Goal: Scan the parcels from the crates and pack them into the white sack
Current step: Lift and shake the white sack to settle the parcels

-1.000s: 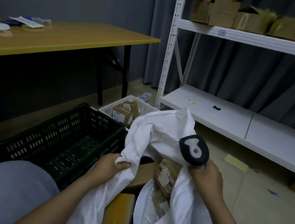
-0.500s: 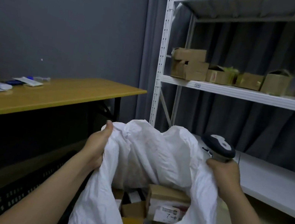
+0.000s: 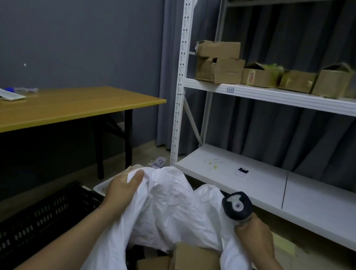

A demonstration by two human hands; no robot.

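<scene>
The white sack (image 3: 178, 212) hangs between the two hands, its mouth facing up toward the person and its long axis running down toward the floor. The left hand (image 3: 121, 191) pinches the left rim, thumb over the fabric. The right hand (image 3: 253, 239) curls round the barcode scanner (image 3: 237, 205), whose head stands above the fist, and seems to gather the right rim too. Cardboard parcels (image 3: 196, 263) lie inside, below both hands. The black crate (image 3: 21, 233) and white crate (image 3: 100, 187) sit leftward, nearer the left hand, which is likely the one to reach next.
</scene>
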